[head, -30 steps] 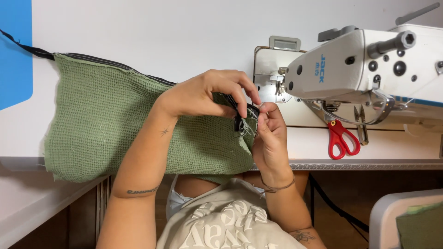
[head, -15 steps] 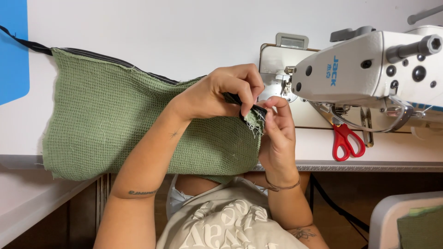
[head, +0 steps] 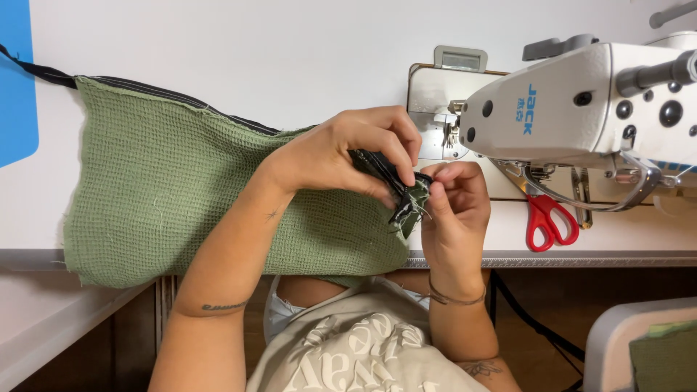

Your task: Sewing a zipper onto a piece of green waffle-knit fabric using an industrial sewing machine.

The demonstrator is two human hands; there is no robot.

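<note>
A green waffle-weave fabric piece (head: 167,189) with a black trim strip (head: 145,88) along its far edge lies across the white table. My left hand (head: 341,152) pinches the fabric's right corner, where the black trim is folded. My right hand (head: 454,199) meets it from the right, fingertips gripping the same corner with loose threads hanging. Both hands hold the corner just in front of the white sewing machine (head: 581,105), near its needle area (head: 451,134).
Red-handled scissors (head: 548,221) lie on the table under the machine arm. A blue sheet (head: 16,80) sits at the far left. The table's front edge (head: 581,258) runs below my hands. A pale chair with green cloth (head: 653,348) stands at lower right.
The fabric corner and both hands have stayed by the needle area; my fingers have shifted slightly on the folded trim. The view moved a little.
</note>
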